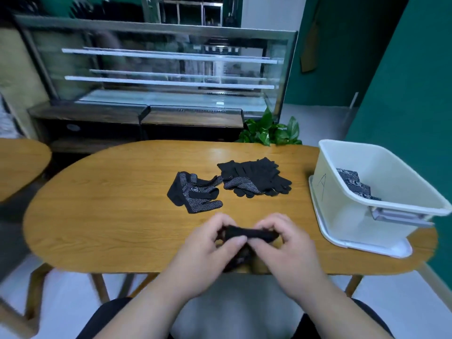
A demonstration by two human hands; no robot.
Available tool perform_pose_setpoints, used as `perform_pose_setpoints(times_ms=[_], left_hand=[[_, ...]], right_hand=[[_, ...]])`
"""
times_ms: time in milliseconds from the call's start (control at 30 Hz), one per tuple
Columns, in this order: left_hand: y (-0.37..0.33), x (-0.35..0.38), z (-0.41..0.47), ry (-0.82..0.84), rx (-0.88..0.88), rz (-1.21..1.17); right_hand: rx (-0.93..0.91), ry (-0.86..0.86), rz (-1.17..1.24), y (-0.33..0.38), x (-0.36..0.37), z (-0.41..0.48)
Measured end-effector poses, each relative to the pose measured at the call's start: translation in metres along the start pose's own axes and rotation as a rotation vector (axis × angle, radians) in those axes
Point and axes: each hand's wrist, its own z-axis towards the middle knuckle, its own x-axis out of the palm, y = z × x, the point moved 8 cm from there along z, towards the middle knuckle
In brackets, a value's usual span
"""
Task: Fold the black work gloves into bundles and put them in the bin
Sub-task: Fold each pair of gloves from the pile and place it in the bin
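1. The left hand [208, 250] is over the near edge of the table [110, 204]. Its fingers are curled and the thumb lies on top. It pinches the left end of a black bundle [249, 234].
2. The right hand [286, 250] is just beside it in a mirrored pose. Its curled fingers and thumb grip the right end of the same bundle.
3. The bundle lies crosswise between the two hands, close to the front edge of the table. Some dark cloth hangs lower between the palms, but it is blurred and I cannot tell its shape.
4. Further on the table, apart from the hands, a pair [195, 194] of black gloves lies flat with the white dots up.
5. Just right of the pair is a pile [256, 177] of more black gloves. One finger of the pair reaches to its edge; I cannot tell if they touch.
6. The white bin [354, 216] stands at the right end of the table on a white lid [391, 250], well apart from the hands. A letter "A" is written on its left wall, and a grey handle [401, 217] is on the near side.
7. Folded gloves [354, 184] lie inside the bin.
8. The pair and the pile lie beyond the hands, not between the hands and the bin.
9. Behind the table are a green plant [269, 130] and a glass case [159, 69]. A second table [19, 162] is at the left.
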Motion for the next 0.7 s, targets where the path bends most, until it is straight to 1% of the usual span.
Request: perform_pose_setpoints(times_ms=[33,100,167,233,300,333,367,467,533,567,600,667,700], left_hand=[[-0.014,-0.007,0.007,-0.035,-0.034,-0.095],[-0.043,-0.022,0.022,-0.085,-0.043,-0.203],[-0.065,-0.031,0.034,-0.064,-0.065,-0.273],[-0.073,-0.033,0.037,0.015,-0.148,-0.382],[-0.075,-0.025,0.03,0.179,-0.224,-0.505],[-0.076,-0.02,0.024,0.26,-0.227,-0.569],[-0.076,-0.016,0.019,0.308,-0.21,-0.665],[-0.067,-0.013,0.01,0.317,-0.214,-1.111],[-0.077,-0.009,0.002,0.38,-0.15,-1.396],[-0.079,-0.008,-0.001,0.357,-0.138,-1.478],[-0.075,-0.008,-0.006,0.302,-0.147,-1.486],[-0.059,-0.006,-0.01,0.165,-0.16,-1.397],[-0.064,-0.003,-0.016,0.185,-0.113,-1.344]], right_hand=[[0.033,-0.017,0.076,0.015,-0.008,0.009],[0.094,-0.033,0.198,0.039,-0.022,0.028],[0.153,-0.087,0.247,0.054,-0.034,0.042],[0.209,-0.078,0.296,0.065,-0.038,0.048],[0.232,-0.041,0.336,0.077,-0.04,0.05],[0.234,-0.034,0.365,0.083,-0.043,0.051],[0.23,-0.029,0.408,0.091,-0.046,0.052],[0.221,0.002,0.567,0.11,-0.051,0.054],[0.222,0.001,0.664,0.121,-0.055,0.056],[0.231,-0.005,0.713,0.126,-0.057,0.057],[0.242,-0.016,0.76,0.13,-0.059,0.058],[0.251,-0.042,0.825,0.138,-0.063,0.06],[0.249,-0.054,0.835,0.141,-0.064,0.061]])
